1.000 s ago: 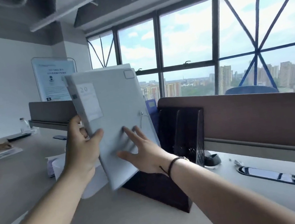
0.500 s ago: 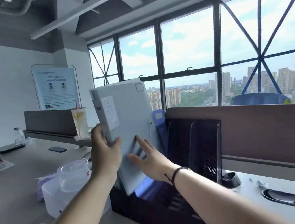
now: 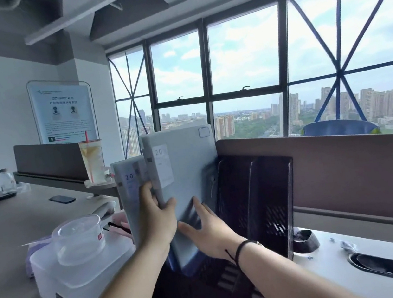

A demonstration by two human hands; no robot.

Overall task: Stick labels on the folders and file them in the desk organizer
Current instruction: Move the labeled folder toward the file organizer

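Folder [image 3: 190,182], pale grey-blue, stood upright with its lower end inside the black mesh desk organizer [image 3: 256,206], at that unit's left end. A white label [image 3: 164,167] reading "20" sat on its spine edge. The left hand [image 3: 158,219] gripped that spine, thumb on the front cover and fingers [image 3: 146,193] curled behind. The right hand [image 3: 208,233] lay flat against the cover, fingers straight and spread, holding nothing. A second folder [image 3: 130,191], also marked "20", stood just beside the first on its left, touching the left hand. To the right, the organizer's other compartments showed open room between their dividers.

The folder's bottom edge was hidden by both hands and the organizer wall; whether it rested fully on the base could not be told. Smaller print on the labels was illegible.

On the grey surface [image 3: 23,218] to the left stood stacked clear plastic containers [image 3: 79,253], close to the organizer, with a dark phone [image 3: 62,199] and an iced drink cup [image 3: 92,162] further back. A brown partition [image 3: 344,166] ran behind the organizer, under large windows [image 3: 242,66].
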